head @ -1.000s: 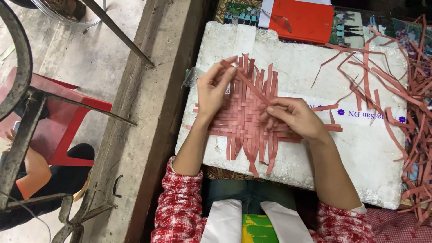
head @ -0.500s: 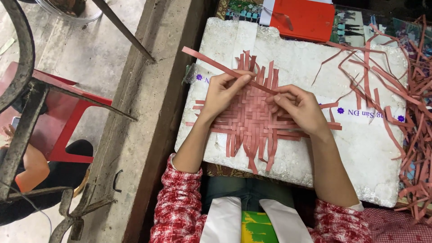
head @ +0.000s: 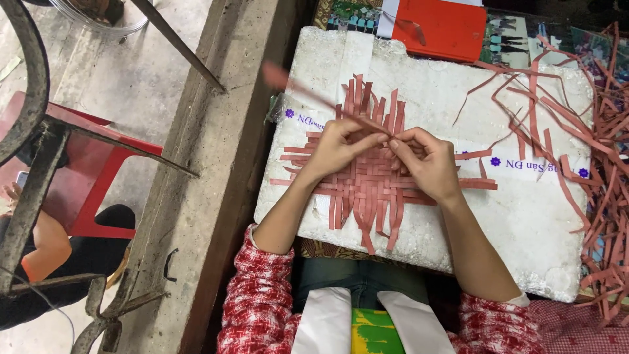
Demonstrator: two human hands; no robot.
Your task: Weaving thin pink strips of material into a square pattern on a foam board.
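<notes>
Strip [head: 314,97] pinched by both hands' fingers [head: 367,141] over woven mat [head: 367,183].

Reddish-brown woven strips [head: 370,177] — white foam board [head: 524,216] — red-and-white checked sleeves [head: 252,308].

Foam slab [head: 524,216] lies across my lap, serving as worktop. Woven mat [head: 370,180] sits on slab, left of centre. My left hand [head: 334,147] and right hand [head: 426,160] meet over mat's middle, fingertips touching. Single strip [head: 314,98] runs from my hands up and leftward, past slab's edge. Loose strips [head: 590,131] piled right, on slab and beyond it. Flat box [head: 439,26] behind slab. Concrete beam [head: 209,164] left of slab; chair [head: 85,177] farther left.
</notes>
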